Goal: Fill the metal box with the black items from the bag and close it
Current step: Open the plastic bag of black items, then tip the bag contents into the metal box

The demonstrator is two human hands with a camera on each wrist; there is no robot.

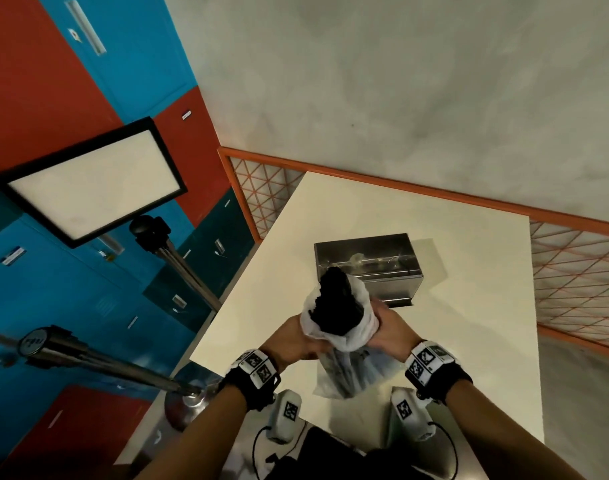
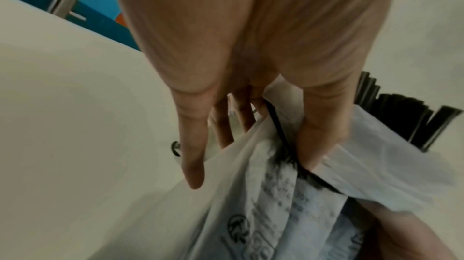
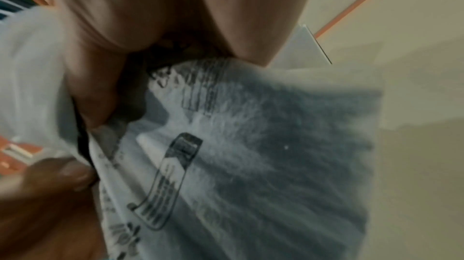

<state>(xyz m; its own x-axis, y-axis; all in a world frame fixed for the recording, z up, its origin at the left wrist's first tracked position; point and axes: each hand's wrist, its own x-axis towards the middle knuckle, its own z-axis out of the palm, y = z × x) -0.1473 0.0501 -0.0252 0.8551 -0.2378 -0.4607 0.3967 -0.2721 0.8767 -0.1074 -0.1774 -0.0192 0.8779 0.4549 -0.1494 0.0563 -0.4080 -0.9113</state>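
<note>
Gripping printed bag [image 1: 351, 344], both hands [image 1: 393, 327], lettering blurred.

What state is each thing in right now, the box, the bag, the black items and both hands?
Metal box: on the table, empty-looking.
Bag: held up, mouth open.
Black items: sticking out of the bag.
Left hand: gripping the bag.
Right hand: gripping the bag.
</note>
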